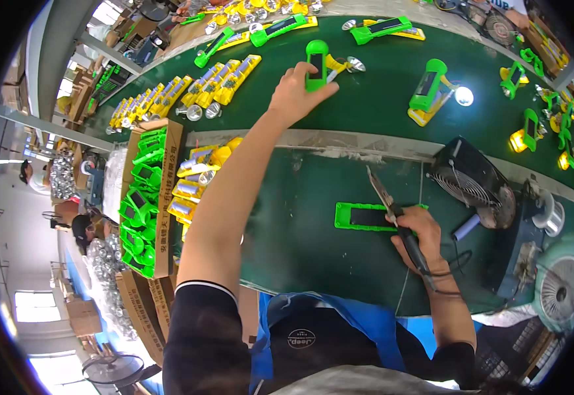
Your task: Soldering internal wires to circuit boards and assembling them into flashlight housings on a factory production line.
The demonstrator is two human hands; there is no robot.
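My left hand [295, 96] reaches far forward over the green belt, its fingers and thumb around a green lamp casing [316, 64] with a dark panel. A yellow lamp part with a silver reflector [356, 64] lies right beside that casing. Nearer to me, my right hand [422, 232] grips a soldering iron [410, 245], its tip pointing forward and left. Beneath the iron, a second green casing [347, 216] with a dark panel lies flat on the dark green work surface. The right fingers are close to its right end; whether they touch it I cannot tell.
A carton of green casings [143, 204] stands at left, beside yellow lamp parts [195, 178]. Along the belt lie yellow assemblies [221, 82] and a lit lamp [463, 97]. At right are a black fan [471, 178], a blue-grey cylinder [466, 227], a solder spool [550, 216] and a pale green fan [563, 286].
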